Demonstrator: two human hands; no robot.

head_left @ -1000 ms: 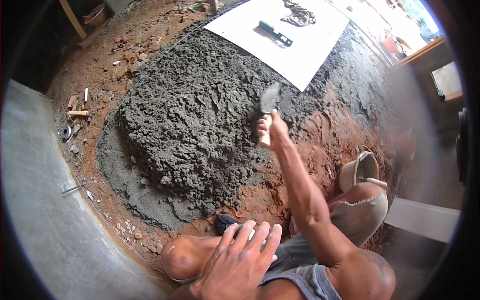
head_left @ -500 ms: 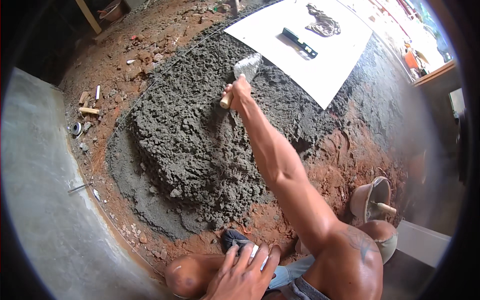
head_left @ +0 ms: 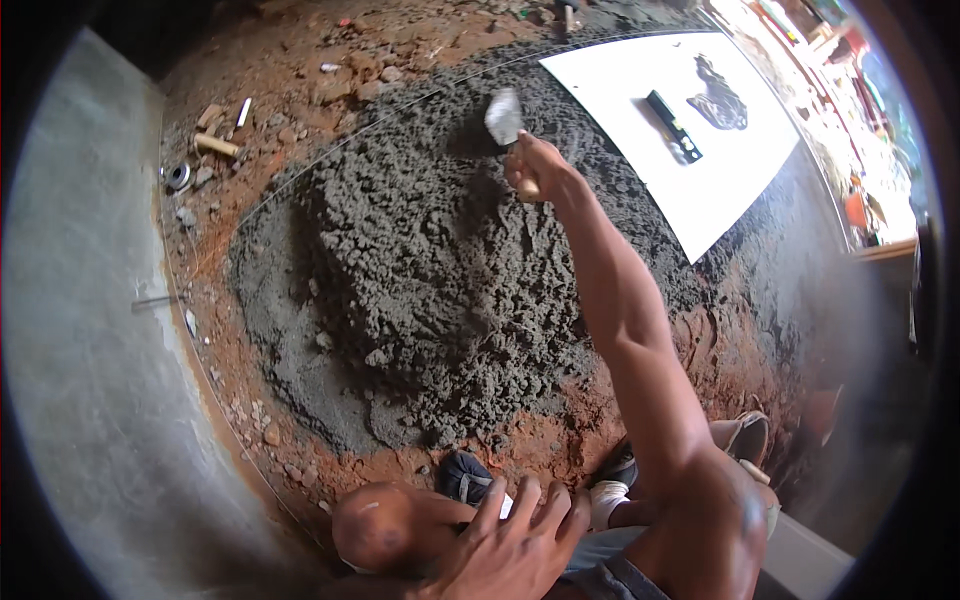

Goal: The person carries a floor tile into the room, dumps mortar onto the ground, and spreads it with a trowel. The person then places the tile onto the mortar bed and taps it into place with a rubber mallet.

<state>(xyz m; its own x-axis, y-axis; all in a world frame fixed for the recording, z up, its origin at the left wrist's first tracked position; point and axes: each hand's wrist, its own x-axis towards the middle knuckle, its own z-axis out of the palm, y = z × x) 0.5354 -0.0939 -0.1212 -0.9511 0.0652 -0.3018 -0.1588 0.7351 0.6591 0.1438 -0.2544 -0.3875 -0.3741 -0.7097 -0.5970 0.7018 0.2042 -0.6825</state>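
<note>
- Right hand [head_left: 535, 166]: closed round the pale wooden handle of a trowel with a leaf-shaped metal blade [head_left: 504, 117]; arm stretched well out in front of the person.
- Trowel: over the far part of a wide, rough bed of dark grey wet mortar [head_left: 430, 275], to the left of the white sheet. Blade points away from the person and is blurred; whether it touches the mortar, I cannot tell.
- Left hand [head_left: 525, 550]: back upward, near the bare left knee [head_left: 380, 528]; fingers spread and loosely bent. Palm hidden, so I cannot tell whether anything lies under it.
- Mortar surface: lumpy over the middle, smoother along the near left edge; reddish-brown soil [head_left: 545, 437] shows on the near side.
- White flat rectangular sheet [head_left: 700, 205]: lies at far right, one corner toward the person. On it, a black spirit level [head_left: 675, 127] and, just beside that, a crumpled dark bundle [head_left: 718, 97].
- Left side: smooth grey wall [head_left: 90, 300]; near its far end, a short yellowish wooden piece [head_left: 216, 146] and a small round roll [head_left: 178, 176] on the soil.
- Lower right: pale bucket [head_left: 748, 435], partly hidden behind the right arm.
</note>
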